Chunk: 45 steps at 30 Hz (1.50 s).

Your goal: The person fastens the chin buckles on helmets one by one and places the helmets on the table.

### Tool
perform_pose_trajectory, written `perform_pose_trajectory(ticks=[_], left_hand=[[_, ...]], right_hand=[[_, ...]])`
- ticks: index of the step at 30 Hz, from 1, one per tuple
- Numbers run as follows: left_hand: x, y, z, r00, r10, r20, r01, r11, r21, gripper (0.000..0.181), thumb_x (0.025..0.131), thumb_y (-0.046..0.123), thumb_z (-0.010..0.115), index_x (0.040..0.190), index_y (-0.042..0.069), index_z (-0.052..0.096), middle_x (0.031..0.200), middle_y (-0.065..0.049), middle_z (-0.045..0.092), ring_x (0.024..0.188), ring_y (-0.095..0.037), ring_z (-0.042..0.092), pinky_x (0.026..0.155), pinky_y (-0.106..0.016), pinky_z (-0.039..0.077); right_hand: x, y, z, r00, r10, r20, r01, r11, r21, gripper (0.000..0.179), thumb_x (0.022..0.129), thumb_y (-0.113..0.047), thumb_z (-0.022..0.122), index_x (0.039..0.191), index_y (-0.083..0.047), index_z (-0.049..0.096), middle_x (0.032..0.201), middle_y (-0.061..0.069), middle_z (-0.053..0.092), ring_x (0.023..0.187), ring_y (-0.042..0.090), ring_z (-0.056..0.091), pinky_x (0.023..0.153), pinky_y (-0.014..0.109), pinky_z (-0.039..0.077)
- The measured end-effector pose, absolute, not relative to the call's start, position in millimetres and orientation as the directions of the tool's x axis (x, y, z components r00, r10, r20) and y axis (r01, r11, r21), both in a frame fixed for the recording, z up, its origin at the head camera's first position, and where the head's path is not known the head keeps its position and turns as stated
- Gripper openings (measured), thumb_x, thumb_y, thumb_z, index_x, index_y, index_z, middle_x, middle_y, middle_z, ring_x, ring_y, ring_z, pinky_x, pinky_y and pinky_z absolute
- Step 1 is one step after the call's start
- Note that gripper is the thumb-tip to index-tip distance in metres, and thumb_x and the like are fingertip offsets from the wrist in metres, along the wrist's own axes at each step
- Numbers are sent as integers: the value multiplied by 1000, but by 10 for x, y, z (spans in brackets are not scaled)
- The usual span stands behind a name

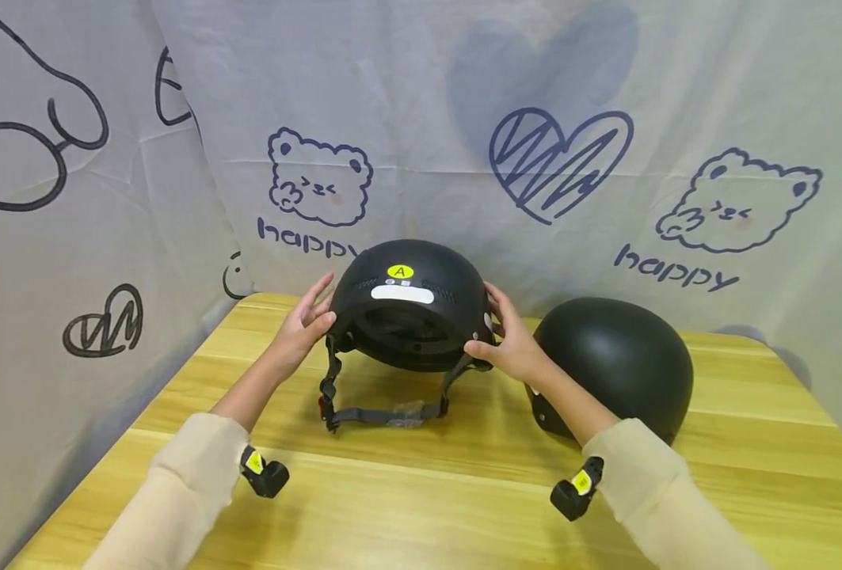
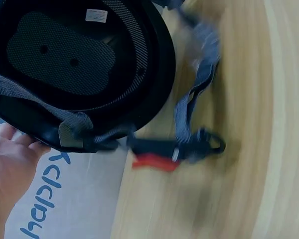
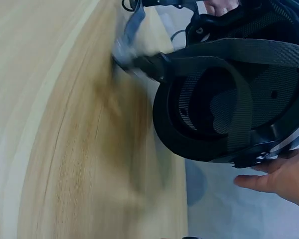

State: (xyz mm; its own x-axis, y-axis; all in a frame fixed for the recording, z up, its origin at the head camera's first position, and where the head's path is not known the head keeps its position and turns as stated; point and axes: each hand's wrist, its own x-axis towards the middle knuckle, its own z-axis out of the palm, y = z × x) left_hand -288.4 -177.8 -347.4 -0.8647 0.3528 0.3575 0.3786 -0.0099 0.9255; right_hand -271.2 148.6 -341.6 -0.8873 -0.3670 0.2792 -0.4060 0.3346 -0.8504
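Note:
A black helmet (image 1: pixel 421 261) with a yellow sticker marked A is held between both hands, tilted so its padded inside shows. My left hand (image 1: pixel 305 323) grips its left side, thumb toward me. On the other side my right hand (image 1: pixel 509 336) holds it, with the thumb near the lower rim and the fingers on the outer shell. Below the rim hangs a dark chin strap (image 1: pixel 363 416) with a clear plastic piece. Its buckle (image 2: pixel 154 152) has a red part, seen in the left wrist view. In the right wrist view more webbing (image 3: pixel 239 104) crosses the opening.
A second black helmet (image 1: pixel 616 364), dome up, sits on the wooden table (image 1: pixel 406 514) at the right, partly behind my right forearm. A pale curtain (image 1: pixel 421 119) with bear and heart drawings hangs behind and to the left of the table.

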Motion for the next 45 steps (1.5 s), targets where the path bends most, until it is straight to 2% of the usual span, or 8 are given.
perform_pose_trajectory(ticks=[4,9,11,16,21,29,34,45], left_hand=[[-2848,-1833,-3455,-856,416,307,346,21,938,88,88,44,58,151,11,5,149,-28,22,133,-15,39,105,-26,36],[-2804,-1901,-3391,-853,463,240,319,98,943,86,89,33,59,151,14,2,145,-31,27,124,-4,45,106,-32,35],[-2789,-1923,-3383,-853,474,219,315,133,940,88,89,35,59,151,15,1,145,-31,29,129,-17,43,107,-42,32],[-2732,-1963,-3408,-849,500,173,294,174,940,98,83,40,66,151,15,-1,144,-34,28,129,-44,36,96,-31,44],[-2685,-1979,-3509,-825,539,170,302,167,938,113,75,38,76,150,12,-4,145,-35,23,129,-50,33,92,-19,44],[-2669,-2001,-3653,-811,553,189,356,211,910,118,71,29,81,150,14,-6,148,-32,18,133,-49,28,106,-57,27],[-2598,-2005,-3740,-802,563,201,389,236,891,127,66,24,85,150,13,-9,152,-30,7,137,-48,19,107,-57,21],[-2473,-2031,-3982,-759,594,265,469,217,856,135,59,12,88,149,28,-11,156,-17,-1,141,-26,18,102,-7,26]], right_hand=[[-2654,1509,-3398,-877,-407,257,-408,345,-846,124,59,-78,62,150,-18,4,155,18,9,138,44,21,105,59,31],[-2618,1515,-3374,-869,-422,256,-420,360,-833,125,57,-76,65,150,-17,6,155,18,12,139,42,21,106,59,29],[-2608,1507,-3377,-868,-421,265,-432,372,-822,125,57,-76,65,150,-17,7,155,18,14,138,42,23,105,58,31],[-2539,1463,-3414,-865,-422,270,-441,387,-810,124,55,-72,69,150,-22,8,154,18,16,134,46,28,99,61,36],[-2457,1426,-3528,-842,-418,340,-505,391,-769,127,49,-71,72,150,-24,12,150,19,25,131,45,34,94,65,38],[-2403,1365,-3788,-803,-397,444,-589,414,-694,128,47,-57,81,150,-24,12,155,14,18,139,37,25,106,58,29],[-2329,1355,-3911,-775,-402,488,-632,462,-622,132,45,-45,88,150,-21,12,156,13,14,139,39,22,105,60,29],[-2252,1316,-4184,-654,-449,608,-749,498,-438,141,35,-37,93,149,-11,14,154,19,14,134,45,29,98,59,38]])
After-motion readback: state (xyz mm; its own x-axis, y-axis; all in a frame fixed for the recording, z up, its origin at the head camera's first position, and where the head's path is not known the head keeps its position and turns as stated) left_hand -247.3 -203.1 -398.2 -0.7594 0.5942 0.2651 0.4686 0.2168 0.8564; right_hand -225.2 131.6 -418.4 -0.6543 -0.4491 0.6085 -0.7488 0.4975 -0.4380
